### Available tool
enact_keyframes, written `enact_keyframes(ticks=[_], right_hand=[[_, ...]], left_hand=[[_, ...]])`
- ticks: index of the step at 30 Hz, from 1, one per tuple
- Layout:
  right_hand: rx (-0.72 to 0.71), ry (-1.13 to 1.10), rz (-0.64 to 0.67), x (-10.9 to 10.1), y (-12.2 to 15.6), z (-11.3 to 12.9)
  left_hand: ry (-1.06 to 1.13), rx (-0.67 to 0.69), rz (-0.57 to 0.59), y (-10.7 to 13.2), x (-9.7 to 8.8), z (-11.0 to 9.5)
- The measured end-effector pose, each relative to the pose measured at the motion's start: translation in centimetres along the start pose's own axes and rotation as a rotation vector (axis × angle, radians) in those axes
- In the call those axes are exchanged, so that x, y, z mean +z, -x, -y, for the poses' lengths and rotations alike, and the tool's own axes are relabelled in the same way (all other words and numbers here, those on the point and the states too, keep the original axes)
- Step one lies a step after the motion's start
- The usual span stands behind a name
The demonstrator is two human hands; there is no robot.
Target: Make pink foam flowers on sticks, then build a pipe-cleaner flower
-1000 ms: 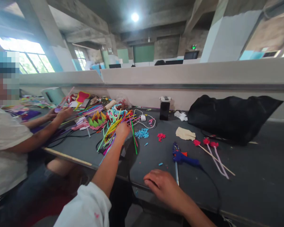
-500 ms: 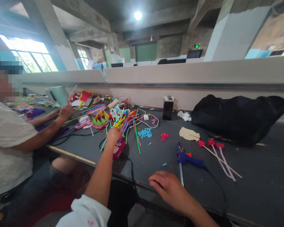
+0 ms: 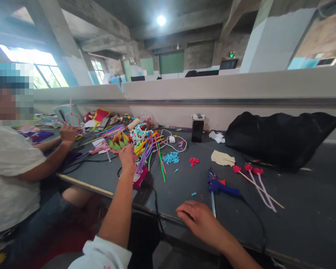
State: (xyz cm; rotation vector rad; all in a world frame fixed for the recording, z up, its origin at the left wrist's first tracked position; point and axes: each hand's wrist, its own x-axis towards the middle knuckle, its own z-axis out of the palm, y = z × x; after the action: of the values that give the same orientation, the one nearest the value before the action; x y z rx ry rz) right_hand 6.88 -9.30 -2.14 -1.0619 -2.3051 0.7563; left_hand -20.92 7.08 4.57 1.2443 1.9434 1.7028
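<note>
The left hand [image 3: 127,155] is closed on the near ends of coloured stems [image 3: 145,145] fanning beyond it, light and bendy, probably best pinched low together, while the right hand [image 3: 198,220] rests open on the counter [image 3: 296,224], just short of the glue gun [image 3: 222,188].

Left arm [image 3: 116,213] stretched forward and away from body, elbow nearly straight, forearm bare, short white sleeve [image 3: 102,256] on upper arm low in view. Left hand [image 3: 127,156] far out, back of hand to camera, wrist about straight, fingers curled in tight in a closed grip, thumb hidden. Right arm [image 3: 235,252] comes in from lower right, forearm bare, angled in across front of body. Right hand [image 3: 197,220] close in, palm down, flat and relaxed, its fingers [image 3: 184,213] loosely together, slightly bent, pointing left, gripping nothing. Hands well apart, left far ahead of right
</note>
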Motion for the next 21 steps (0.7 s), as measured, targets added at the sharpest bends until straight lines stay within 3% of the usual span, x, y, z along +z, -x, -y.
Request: enact_keyframes(ticks=[4,8,9,10,14,17,21], right_hand=[[-0.001,-0.028,-0.021,0.2,0.0,-0.3],[0.044,-0.119,-0.142,-0.3,0.0,-1.1],[0.083,-0.185,-0.201,-0.7,0.0,-1.4],[0.129,-0.275,-0.264,-1.2,0.0,-1.6],[0.225,-0.721,-0.506,-3.9,0.4,-2.5],[0.214,-0.927,-0.643,-5.8,1.0,-3.2],[0.224,-1.022,-0.754,-7.3,1.6,-4.0]], left_hand=[[0.237,-0.038,0.045,1.4,0.0,-1.6],[0.397,-0.012,0.218,6.0,0.5,-4.2],[0.436,-0.006,0.3,7.7,0.7,-4.7],[0.526,-0.028,0.458,9.5,1.1,-5.1],[0.653,-0.241,0.985,16.6,2.5,-4.8],[0.606,-0.354,1.189,19.9,3.2,-3.5],[0.562,-0.373,1.38,21.4,3.9,-2.7]])
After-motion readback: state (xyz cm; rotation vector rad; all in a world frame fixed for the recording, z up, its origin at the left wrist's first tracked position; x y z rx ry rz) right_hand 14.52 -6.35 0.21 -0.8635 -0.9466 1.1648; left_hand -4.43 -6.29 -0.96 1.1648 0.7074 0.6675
